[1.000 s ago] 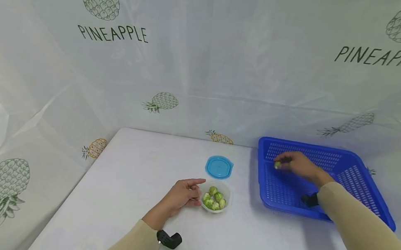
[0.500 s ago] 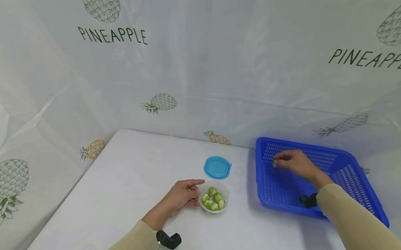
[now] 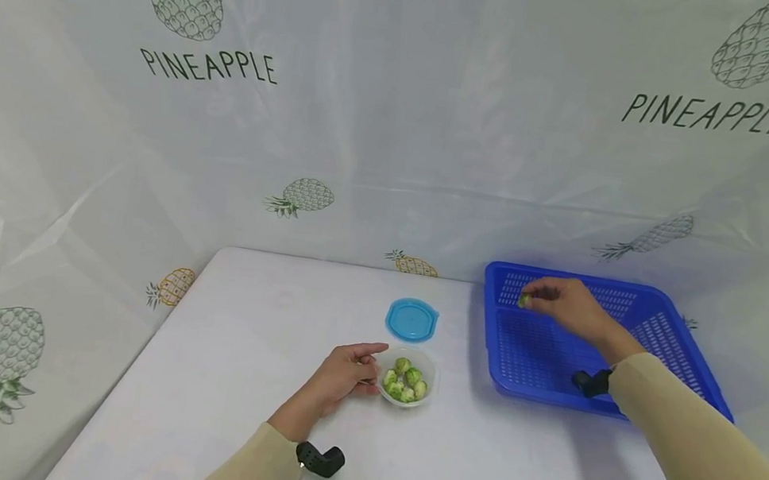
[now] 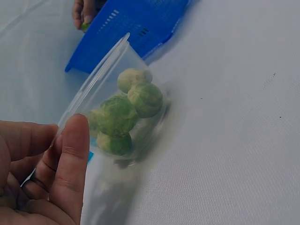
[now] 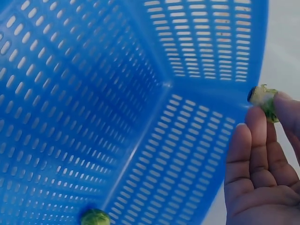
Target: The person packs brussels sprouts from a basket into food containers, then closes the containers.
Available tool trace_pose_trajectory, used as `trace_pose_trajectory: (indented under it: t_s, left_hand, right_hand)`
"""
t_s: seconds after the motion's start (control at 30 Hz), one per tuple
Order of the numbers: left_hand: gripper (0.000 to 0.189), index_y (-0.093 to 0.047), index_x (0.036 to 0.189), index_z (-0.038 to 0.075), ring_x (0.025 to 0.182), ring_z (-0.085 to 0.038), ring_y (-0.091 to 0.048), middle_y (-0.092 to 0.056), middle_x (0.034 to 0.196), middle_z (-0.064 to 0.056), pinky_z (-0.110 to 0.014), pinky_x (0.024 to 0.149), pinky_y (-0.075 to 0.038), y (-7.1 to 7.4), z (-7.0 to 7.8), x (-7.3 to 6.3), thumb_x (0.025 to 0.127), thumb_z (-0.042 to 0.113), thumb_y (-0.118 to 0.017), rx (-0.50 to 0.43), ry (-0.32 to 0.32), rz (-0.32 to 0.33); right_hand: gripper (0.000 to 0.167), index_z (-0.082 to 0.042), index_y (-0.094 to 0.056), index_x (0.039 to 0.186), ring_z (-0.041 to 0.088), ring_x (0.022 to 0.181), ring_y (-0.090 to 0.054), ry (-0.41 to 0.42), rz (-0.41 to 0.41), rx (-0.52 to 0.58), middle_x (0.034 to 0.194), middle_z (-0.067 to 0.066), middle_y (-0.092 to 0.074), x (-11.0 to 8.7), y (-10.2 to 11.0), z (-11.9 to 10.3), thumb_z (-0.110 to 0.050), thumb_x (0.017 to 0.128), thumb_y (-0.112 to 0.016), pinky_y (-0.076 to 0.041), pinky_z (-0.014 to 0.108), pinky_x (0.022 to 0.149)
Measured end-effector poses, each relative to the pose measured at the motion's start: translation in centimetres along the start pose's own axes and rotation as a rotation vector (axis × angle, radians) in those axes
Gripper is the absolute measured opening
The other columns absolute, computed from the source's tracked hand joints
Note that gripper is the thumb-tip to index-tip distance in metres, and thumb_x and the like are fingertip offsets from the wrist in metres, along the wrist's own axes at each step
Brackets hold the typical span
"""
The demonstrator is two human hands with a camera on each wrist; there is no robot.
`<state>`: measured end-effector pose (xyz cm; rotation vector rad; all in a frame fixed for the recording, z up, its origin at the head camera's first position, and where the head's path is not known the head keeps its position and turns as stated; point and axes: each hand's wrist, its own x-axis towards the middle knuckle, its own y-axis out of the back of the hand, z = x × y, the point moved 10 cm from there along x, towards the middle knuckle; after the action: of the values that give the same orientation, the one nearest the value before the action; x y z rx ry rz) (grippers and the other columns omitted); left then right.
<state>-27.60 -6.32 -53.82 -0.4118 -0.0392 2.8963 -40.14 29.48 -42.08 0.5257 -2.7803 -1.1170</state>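
Observation:
My left hand (image 3: 341, 376) holds the rim of a small clear round plastic container (image 3: 433, 382) between thumb and fingers. Several green Brussels sprouts (image 4: 117, 115) lie inside it, seen through its wall in the left wrist view. Over the left part of the blue perforated basket (image 3: 495, 366), my right hand (image 3: 572, 308) pinches one Brussels sprout (image 5: 263, 101) between thumb and fingertips. That sprout's cut stem end faces the basket in the right wrist view. Another Brussels sprout (image 5: 95, 217) lies in the basket, partly cut off by the bottom edge of that view.
Behind the container a blue lid (image 3: 411, 319) lies flat on the white tabletop (image 3: 260, 313). The basket stands at the table's right side, near the back. A pale sheet (image 3: 386, 112) printed with pineapples hangs behind and beside the table.
My right hand has risen slightly, with the sprout in its fingers now turned and held nearer the basket's left rim. My left hand keeps its hold on the container.

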Motion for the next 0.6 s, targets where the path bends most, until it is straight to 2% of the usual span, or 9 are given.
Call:
trace_pose_trajectory:
  t_s: [0.27, 0.6]
  left_hand:
    - [0.051, -0.062, 0.147, 0.006, 0.077, -0.014, -0.063, -0.056, 0.099, -0.007, -0.029, 0.075, -0.066, -0.2, 0.2, -0.2, 0.097, -0.003, -0.06, -0.005, 0.003, -0.002]
    - [0.05, -0.06, 0.148, 0.005, 0.076, -0.014, -0.062, -0.056, 0.098, -0.005, -0.03, 0.076, -0.066, -0.1, 0.3, -0.2, 0.098, -0.002, -0.06, -0.007, -0.003, 0.003]
  right_hand:
    - [0.044, -0.004, -0.064, 0.138, 0.034, 0.121, -0.066, -0.012, 0.02, 0.025, 0.131, 0.015, -0.07, -0.7, 0.7, -0.7, -0.03, 0.104, -0.069, -0.056, 0.056, 0.103]
    - [0.041, -0.009, -0.068, 0.135, 0.029, 0.118, -0.068, 0.002, 0.048, 0.022, 0.13, 0.013, -0.072, -1.4, 1.1, -1.9, -0.035, 0.103, -0.07, -0.057, 0.054, 0.102]
